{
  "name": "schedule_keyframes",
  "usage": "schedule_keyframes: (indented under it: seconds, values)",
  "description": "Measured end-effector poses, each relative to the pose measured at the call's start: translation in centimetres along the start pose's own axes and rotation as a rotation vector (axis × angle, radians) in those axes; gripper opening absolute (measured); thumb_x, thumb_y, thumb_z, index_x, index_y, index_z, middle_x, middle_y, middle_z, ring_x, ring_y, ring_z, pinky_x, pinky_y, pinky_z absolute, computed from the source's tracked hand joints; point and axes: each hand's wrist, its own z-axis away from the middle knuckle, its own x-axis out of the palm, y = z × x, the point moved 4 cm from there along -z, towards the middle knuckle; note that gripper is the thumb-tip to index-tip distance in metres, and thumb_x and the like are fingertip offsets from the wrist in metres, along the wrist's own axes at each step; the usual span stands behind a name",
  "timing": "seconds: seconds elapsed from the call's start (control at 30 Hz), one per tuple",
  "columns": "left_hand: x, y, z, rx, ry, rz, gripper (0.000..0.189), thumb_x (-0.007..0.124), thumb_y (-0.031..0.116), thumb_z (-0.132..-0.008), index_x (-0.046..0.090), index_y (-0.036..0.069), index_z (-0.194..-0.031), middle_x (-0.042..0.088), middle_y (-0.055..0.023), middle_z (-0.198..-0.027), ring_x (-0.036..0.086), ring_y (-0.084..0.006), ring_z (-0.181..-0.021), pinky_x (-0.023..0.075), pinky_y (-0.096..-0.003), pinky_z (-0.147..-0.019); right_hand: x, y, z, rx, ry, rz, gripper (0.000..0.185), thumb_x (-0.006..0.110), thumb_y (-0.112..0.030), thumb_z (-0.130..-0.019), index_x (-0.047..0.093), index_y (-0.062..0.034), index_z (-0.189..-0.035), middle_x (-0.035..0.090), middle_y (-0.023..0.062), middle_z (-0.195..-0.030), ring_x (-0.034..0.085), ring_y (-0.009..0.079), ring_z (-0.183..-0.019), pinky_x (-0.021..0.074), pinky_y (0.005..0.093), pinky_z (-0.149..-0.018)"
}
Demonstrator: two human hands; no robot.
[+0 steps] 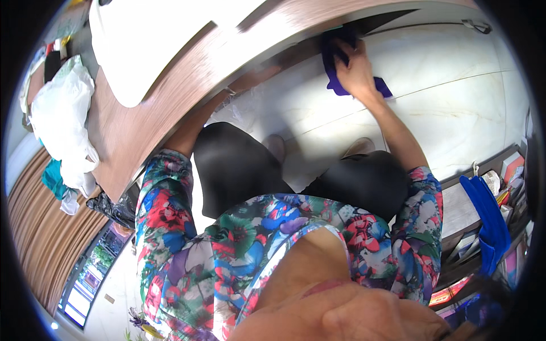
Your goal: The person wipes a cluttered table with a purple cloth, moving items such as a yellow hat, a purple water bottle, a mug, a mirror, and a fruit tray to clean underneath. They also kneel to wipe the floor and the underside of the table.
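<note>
My right hand (355,70) grips a dark purple cloth (339,87) at the far end of the desk's underside. The cloth bunches around my fingers, and one corner hangs out past the wrist over the tiled floor. My left hand (260,76) reaches along the lower edge of the wooden desk (123,132), beyond a band on the wrist. It is blurred and in shadow, so its fingers cannot be made out. Clear plastic wrapping (230,113) lies near that wrist.
Pale marble-look tiles (426,76) spread beneath my knees. A black cable (418,27) runs along the far wall. At left a white plastic bag (64,115) hangs over the desk's end. A shelf at right holds books and a blue cloth (490,226).
</note>
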Motion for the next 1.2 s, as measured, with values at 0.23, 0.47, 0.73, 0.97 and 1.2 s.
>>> schedule_keyframes:
  seconds: [0.23,0.47,0.73,0.97,1.2]
  values:
    - [4.6,-1.1,10.4,0.011,-0.021,-0.317,0.063,0.076,0.027,-0.083,0.059,0.015,-0.143,0.064,-0.0074,-0.133,0.061,-0.0311,-0.122,0.0491,-0.0435,-0.106,-1.9,-0.4,0.3,-0.04,-0.188,0.336,0.054,0.064,-0.01,-0.088,0.058,-0.0124,-0.142,0.054,0.0305,-0.132,0.065,0.0535,-0.1,0.0575,0.0552,-0.088]
    - [5.5,-2.1,11.6,0.488,0.116,-0.219,0.048,0.071,0.019,-0.085,0.065,0.013,-0.133,0.066,-0.0097,-0.122,0.061,-0.0322,-0.116,0.0467,-0.0465,-0.104,-6.1,1.0,-0.6,-0.1,0.066,0.142,0.047,0.066,-0.014,-0.091,0.062,-0.0034,-0.136,0.06,0.0317,-0.126,0.062,0.0504,-0.11,0.0531,0.0498,-0.095]
    - [6.0,-2.2,15.1,-0.105,0.33,-0.114,0.039,0.071,0.022,-0.089,0.068,0.011,-0.126,0.069,-0.0106,-0.115,0.065,-0.0304,-0.106,0.05,-0.0446,-0.095,-7.5,4.9,-2.3,-0.087,-0.331,0.656,0.055,0.064,-0.014,-0.091,0.049,-0.0026,-0.143,0.054,0.0356,-0.133,0.065,0.0518,-0.101,0.0568,0.0566,-0.086]
    - [10.7,-2.2,15.1,-0.677,0.711,0.108,0.031,0.07,0.024,-0.092,0.071,0.01,-0.119,0.071,-0.0115,-0.108,0.068,-0.0288,-0.098,0.0529,-0.043,-0.087,-2.8,2.2,-1.3,-0.683,-0.475,0.75,0.033,0.061,-0.007,-0.086,0.066,-0.0017,-0.119,0.068,0.0264,-0.11,0.066,0.0462,-0.1,0.0554,0.054,-0.084]
    - [12.2,-1.3,10.7,-0.895,0.745,0.087,0.028,0.072,0.018,-0.089,0.072,0.006,-0.114,0.075,-0.0127,-0.102,0.072,-0.0269,-0.094,0.0568,-0.0397,-0.083,5.5,-3.9,4.9,-0.761,-0.444,1.01,0.048,0.062,-0.018,-0.085,0.062,0.0085,-0.125,0.071,0.0234,-0.099,0.073,0.0333,-0.086,0.0607,0.043,-0.075]
